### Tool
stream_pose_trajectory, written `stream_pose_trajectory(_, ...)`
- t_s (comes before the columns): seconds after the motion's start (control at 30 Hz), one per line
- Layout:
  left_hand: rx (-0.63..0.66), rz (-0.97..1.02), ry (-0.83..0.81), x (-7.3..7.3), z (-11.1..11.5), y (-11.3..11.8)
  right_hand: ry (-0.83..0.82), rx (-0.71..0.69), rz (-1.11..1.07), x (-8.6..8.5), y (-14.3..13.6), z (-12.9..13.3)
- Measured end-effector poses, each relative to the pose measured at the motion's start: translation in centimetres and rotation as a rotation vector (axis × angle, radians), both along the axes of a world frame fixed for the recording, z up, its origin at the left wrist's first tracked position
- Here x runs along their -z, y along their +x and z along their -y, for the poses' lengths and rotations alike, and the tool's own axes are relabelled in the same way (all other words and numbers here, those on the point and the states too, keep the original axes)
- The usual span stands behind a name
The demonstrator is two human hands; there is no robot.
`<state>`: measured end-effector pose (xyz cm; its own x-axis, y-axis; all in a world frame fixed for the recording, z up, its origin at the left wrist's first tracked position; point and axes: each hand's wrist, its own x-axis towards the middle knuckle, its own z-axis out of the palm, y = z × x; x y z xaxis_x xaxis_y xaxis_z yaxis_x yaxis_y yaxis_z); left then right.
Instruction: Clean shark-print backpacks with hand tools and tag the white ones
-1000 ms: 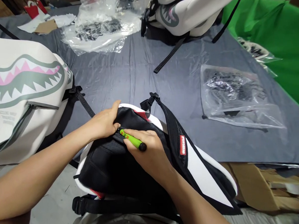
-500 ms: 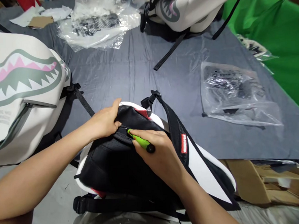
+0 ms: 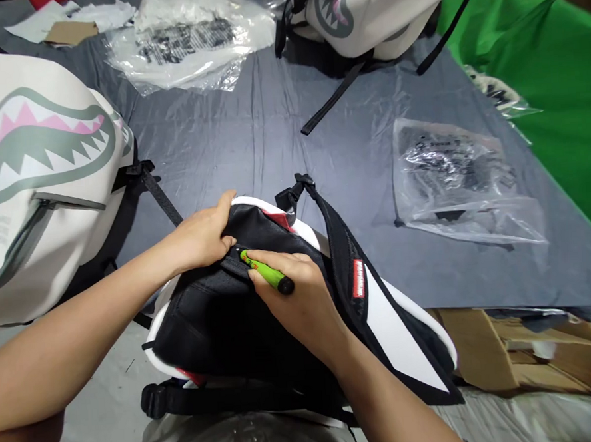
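A black backpack with white edges [image 3: 206, 326] lies back panel up at the near edge of the table. My right hand [image 3: 300, 294] is closed around a green marker-like pen [image 3: 266, 271] with a black end. The pen's narrow tip meets a raised black band [image 3: 231, 266] on the panel, close to my left thumb. My left hand [image 3: 204, 238] grips the backpack at its upper left side, thumb on the black fabric and a finger along the white edge. A black shoulder strap with a red label [image 3: 358, 278] runs to the right of my right hand.
White backpacks with a shark-mouth print stand at the left [image 3: 36, 157] and at the back [image 3: 378, 16]. Clear plastic bags lie at the right [image 3: 466, 180] and far side [image 3: 189, 47] of the grey-covered table [image 3: 251, 144]. An open cardboard box [image 3: 476, 350] sits below the right edge.
The pen tip has shifted a little left along the band, closer to my left thumb. My left hand keeps its hold on the backpack. The whole view has shifted slightly.
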<state>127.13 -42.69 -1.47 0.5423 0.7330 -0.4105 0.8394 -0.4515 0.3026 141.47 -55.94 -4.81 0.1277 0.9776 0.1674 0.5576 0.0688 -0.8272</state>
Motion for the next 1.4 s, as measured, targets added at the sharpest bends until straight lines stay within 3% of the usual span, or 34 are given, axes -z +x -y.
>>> stream_pose_trajectory(0.53,-0.005,-0.008,0.025,0.2,-0.01,0.05,-0.016,-0.099,0.013,-0.28,-0.18,-0.68)
stream_pose_trajectory(0.67,-0.007,-0.032,0.015,-0.01,0.08,0.22,-0.014,-0.041,0.103,-0.42,-0.13,-0.54)
stream_pose_trajectory(1.03,-0.003,-0.064,0.039,-0.06,0.03,0.27,-0.029,-0.067,0.023,-0.21,-0.54,-0.63)
stream_pose_trajectory(1.17,-0.004,-0.054,0.026,-0.01,0.03,0.25,-0.048,0.0,0.127,-0.5,-0.05,-0.02)
stream_pose_trajectory(1.4,-0.01,-0.049,0.039,-0.07,0.24,0.2,-0.015,0.002,0.067,-0.3,-0.14,-0.01)
